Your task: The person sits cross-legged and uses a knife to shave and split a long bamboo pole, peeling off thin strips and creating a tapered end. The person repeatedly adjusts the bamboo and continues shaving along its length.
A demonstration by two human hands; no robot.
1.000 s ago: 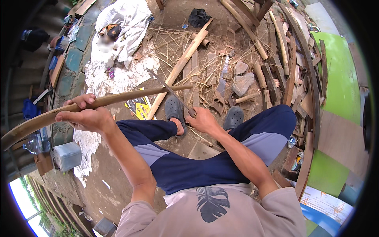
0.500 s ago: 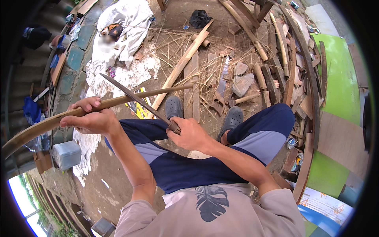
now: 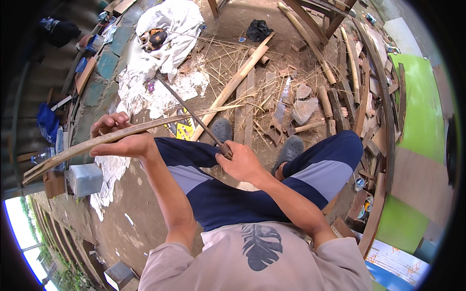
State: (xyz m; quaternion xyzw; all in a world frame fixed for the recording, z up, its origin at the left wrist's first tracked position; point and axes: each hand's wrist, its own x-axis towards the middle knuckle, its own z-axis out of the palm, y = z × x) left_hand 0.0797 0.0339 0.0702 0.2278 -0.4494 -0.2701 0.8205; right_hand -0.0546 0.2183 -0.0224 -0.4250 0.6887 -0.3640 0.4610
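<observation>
A long, pale split bamboo strip [image 3: 63,157] lies across the upturned palm of my left hand [image 3: 121,138], its thumb stretched along the near side and its fingers curled up at the far side. The strip runs from the lower left to a thin tip above my left shoe. In my right hand [image 3: 241,162], closed round a short dark handle, is a machete [image 3: 180,100] with a long narrow blade pointing up and left. The blade crosses the strip near its thin end; whether they touch I cannot tell.
A thick bamboo pole [image 3: 238,77] lies on the dirt ahead, among shavings and broken stones [image 3: 306,110]. White cloth [image 3: 172,22] with an orange and black shape on it is at the far left. Scrap wood [image 3: 361,80] is heaped to the right. A clear plastic box [image 3: 86,180] stands at the left.
The bamboo strip has shifted to the right along with my left hand, whose fingers have loosened. The machete blade now points more steeply away from me. The whole view has shifted slightly.
</observation>
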